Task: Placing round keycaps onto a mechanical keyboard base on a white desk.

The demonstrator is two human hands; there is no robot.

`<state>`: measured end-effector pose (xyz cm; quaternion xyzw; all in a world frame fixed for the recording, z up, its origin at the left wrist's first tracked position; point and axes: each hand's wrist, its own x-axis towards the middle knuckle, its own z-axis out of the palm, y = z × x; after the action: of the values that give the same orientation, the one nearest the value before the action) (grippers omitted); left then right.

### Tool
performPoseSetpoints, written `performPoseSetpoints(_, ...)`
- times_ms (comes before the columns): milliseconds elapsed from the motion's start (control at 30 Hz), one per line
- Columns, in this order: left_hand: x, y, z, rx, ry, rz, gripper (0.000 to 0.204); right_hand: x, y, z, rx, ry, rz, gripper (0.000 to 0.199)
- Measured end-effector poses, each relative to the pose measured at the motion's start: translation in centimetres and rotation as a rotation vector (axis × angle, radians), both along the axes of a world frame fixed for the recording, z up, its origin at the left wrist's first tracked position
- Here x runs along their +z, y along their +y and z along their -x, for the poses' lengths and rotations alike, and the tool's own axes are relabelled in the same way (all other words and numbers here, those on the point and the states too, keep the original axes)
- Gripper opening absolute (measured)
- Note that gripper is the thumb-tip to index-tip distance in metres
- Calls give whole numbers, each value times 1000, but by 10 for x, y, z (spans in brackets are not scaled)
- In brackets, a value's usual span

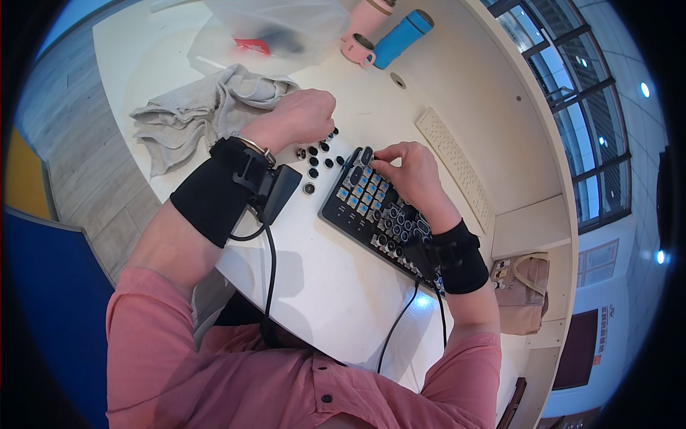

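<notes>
A black keyboard (371, 214) with many caps removed, blue switches showing, lies tilted on the white table (321, 286). My right hand (407, 171) rests on its far end, fingertips pinching a black keycap (367, 154) at the top corner. My left hand (304, 114) is curled over a scatter of loose black keycaps (314, 161) just left of the keyboard; whether it holds one is hidden. Both wrists wear black bands with cabled devices.
A crumpled grey cloth (200, 114) lies beyond my left hand. A clear plastic bag (275, 32), a pink bottle (364, 28) and a blue bottle (401, 37) sit at the far edge. A white slotted strip (457, 168) lies right of the keyboard. A tan bag (525, 289) sits lower right.
</notes>
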<state>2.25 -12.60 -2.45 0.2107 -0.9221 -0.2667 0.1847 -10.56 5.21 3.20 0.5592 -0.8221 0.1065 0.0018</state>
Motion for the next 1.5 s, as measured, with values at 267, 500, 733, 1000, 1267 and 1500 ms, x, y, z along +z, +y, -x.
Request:
performPoseSetpoints(267, 4, 2, -2, -3, -9, -5, 20, -2, 6, 9, 147, -19, 79, 17)
performPoseSetpoints(500, 5, 1, -2, -5, -41, -22, 20, 2, 7, 5, 101, -82, 7, 18)
performPoseSetpoints(733, 3, 0, 0, -6, -19, -9, 19, -2, 6, 11, 113, -88, 52, 18)
performPoseSetpoints(1000, 2, 1, 0, -3, -20, 1, 20, 6, -3, 1, 106, -6, -23, 15)
performPoseSetpoints(1267, 2, 0, 0, -7, -22, 1, 20, 5, -3, -2, 106, 78, -37, 13)
performPoseSetpoints(1500, -1, 1, 1, 2, 3, 11, 19, 4, 1, -1, 83, 114, -54, 15)
